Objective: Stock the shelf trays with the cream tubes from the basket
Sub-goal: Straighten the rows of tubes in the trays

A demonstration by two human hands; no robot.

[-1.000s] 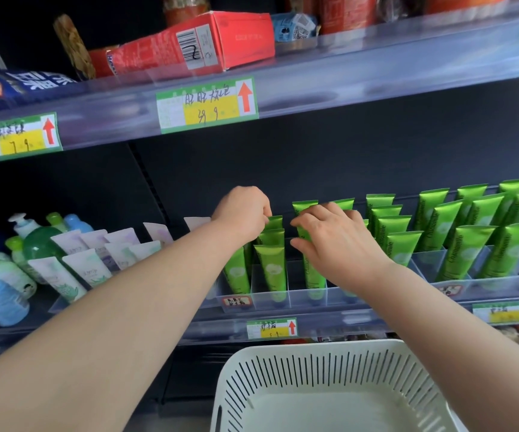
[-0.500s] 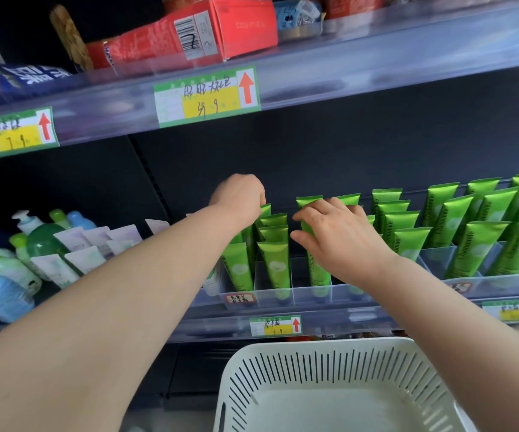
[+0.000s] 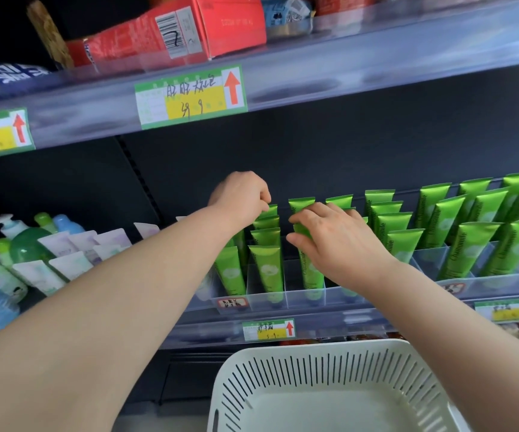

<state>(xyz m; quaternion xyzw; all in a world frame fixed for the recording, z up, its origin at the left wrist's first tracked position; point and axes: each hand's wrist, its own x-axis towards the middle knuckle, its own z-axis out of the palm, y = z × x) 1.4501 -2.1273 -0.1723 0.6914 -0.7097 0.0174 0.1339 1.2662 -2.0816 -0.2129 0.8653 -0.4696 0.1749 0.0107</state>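
Green cream tubes [image 3: 266,269] stand upright in rows inside clear divided shelf trays [image 3: 298,299] across the middle shelf. My left hand [image 3: 241,194] is curled over the rear tubes of one row, fingers pinched on a tube's crimped top. My right hand [image 3: 329,238] rests over the neighbouring row, thumb and fingers closed on the top of a green tube [image 3: 309,269] standing in its slot. The white slotted basket [image 3: 314,363] sits below the shelf at the bottom centre, and its visible inside shows no tubes.
White tubes [image 3: 65,263] and green and blue pump bottles [image 3: 18,244] fill the shelf's left part. More green tubes [image 3: 470,238] stand at the right. The upper shelf carries a red box [image 3: 189,29] and price tags [image 3: 189,96].
Both hands have stayed on the tube tops, shifting slightly toward the back of the rows. The camera has tilted a little, lowering the shelf in the frame.
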